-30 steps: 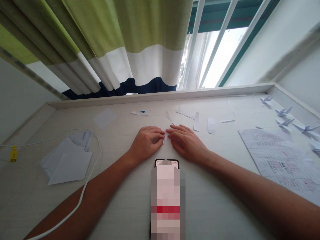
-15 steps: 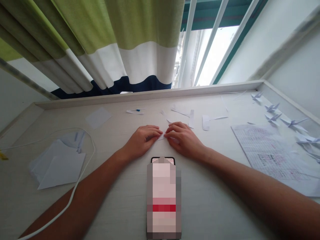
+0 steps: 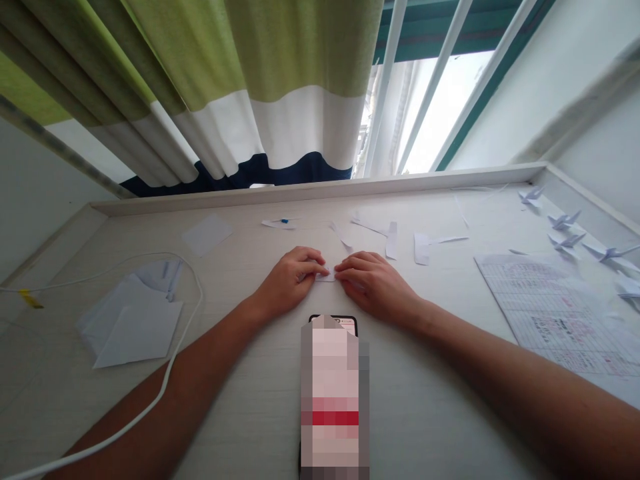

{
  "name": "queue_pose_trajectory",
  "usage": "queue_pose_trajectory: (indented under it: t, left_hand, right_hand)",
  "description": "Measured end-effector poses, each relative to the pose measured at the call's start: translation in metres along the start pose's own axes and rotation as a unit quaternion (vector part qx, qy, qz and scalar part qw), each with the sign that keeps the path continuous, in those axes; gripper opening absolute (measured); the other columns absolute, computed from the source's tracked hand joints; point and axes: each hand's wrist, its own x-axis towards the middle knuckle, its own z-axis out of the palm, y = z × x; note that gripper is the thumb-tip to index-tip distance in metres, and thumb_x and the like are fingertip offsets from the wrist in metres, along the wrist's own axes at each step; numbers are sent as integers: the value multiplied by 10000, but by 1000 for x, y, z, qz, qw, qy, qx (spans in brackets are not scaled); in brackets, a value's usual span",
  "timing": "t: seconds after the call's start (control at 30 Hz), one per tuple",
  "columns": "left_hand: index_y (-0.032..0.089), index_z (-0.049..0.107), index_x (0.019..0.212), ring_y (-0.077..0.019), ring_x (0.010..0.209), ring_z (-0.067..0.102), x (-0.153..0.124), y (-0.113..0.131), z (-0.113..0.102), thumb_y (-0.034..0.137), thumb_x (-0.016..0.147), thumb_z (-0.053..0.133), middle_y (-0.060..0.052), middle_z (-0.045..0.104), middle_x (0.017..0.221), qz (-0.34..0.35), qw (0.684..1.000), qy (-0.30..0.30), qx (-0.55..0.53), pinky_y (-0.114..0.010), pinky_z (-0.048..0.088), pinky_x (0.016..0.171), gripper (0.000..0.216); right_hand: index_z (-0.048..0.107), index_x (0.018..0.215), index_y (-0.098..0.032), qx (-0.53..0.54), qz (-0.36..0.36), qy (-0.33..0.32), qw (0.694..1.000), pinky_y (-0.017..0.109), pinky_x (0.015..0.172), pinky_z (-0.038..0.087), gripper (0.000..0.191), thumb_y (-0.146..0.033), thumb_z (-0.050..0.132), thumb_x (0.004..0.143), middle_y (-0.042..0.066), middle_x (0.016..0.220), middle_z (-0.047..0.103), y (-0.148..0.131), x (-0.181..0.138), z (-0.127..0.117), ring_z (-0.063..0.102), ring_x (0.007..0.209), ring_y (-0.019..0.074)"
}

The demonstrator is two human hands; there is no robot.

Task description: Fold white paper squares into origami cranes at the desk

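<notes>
A small folded piece of white paper [image 3: 325, 277] lies on the table between my hands, mostly covered by fingers. My left hand [image 3: 295, 277] is closed on its left end, thumb and fingertips pressed together. On the right end the fingers of my right hand [image 3: 370, 283] are bent down and closed over the paper. The paper's exact folded shape is hidden. Just in front of my hands is a phone [image 3: 334, 393], its screen blurred out. Narrow paper strips [image 3: 391, 240] lie beyond my right hand.
At the right wall stand several folded paper cranes [image 3: 564, 220] near a printed sheet [image 3: 555, 307]. Paper sheets [image 3: 140, 327] are stacked on the left, and a white cable [image 3: 187, 327] crosses my left forearm. A small blue object [image 3: 285, 221] rests on a paper scrap at the back.
The view has shifted slightly, so the scene sits further right. My fingertips have drawn a little apart, and more of the folded paper shows between them.
</notes>
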Motion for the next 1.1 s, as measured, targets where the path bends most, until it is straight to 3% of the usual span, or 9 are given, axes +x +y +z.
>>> queue_pose_trajectory:
  t: [0.13,0.3,0.5,0.6,0.77,0.93,1.1]
  left_hand:
    - [235,817,972,-240,1153,672,0,0,-1,42,940,542,-72,744,1136,10,1000,-7,10,-442,534,1056,337]
    - [237,817,971,-254,1168,654,1,6,-3,110,908,631,-73,723,1190,-34,999,-14,33,-468,519,1075,234]
    - [251,817,967,-264,1174,648,2,8,-4,271,911,741,-72,730,1184,-34,999,-15,30,-482,499,1083,96]
    - [264,812,981,-265,1165,646,2,7,-3,356,901,781,-65,742,1168,-23,999,-25,26,-485,493,1069,126]
    - [227,788,1021,-256,1101,657,4,10,-5,334,904,773,-73,760,1109,-40,999,-22,17,-465,505,1021,158]
    - [223,773,919,-230,992,660,6,10,-7,235,936,691,-50,769,975,-68,997,-19,-11,-427,509,944,84]
    - [239,780,871,-215,910,671,7,9,-6,267,921,714,-23,772,897,-101,994,-33,-26,-410,499,895,87]
  right_hand:
    - [784,1097,-128,-14,-29,8,999,506,1096,529,216,-132,600,986,139,1266,772,-4,-1,0,657,1280,310]
    - [788,1056,-129,-15,-41,-3,999,447,998,582,212,-119,584,999,128,1169,802,-5,-1,1,729,1095,270]
    - [794,1022,-154,-20,-41,11,999,430,954,563,192,-204,609,1030,96,1118,813,-1,0,2,710,1046,266]
    - [793,1081,-190,-25,-27,14,999,421,929,546,204,-276,612,1045,65,1067,819,1,1,2,696,1014,256]
    - [797,1045,-204,-34,-31,9,999,432,990,505,185,-268,623,1041,55,1119,814,3,0,3,671,1140,266]
    - [797,1043,-206,-17,-29,18,999,430,989,505,170,-243,631,1035,52,1123,814,4,-1,5,679,1124,256]
    - [795,1035,-209,8,0,1,1000,449,970,520,203,-246,596,1049,69,1122,808,1,0,2,681,1101,266]
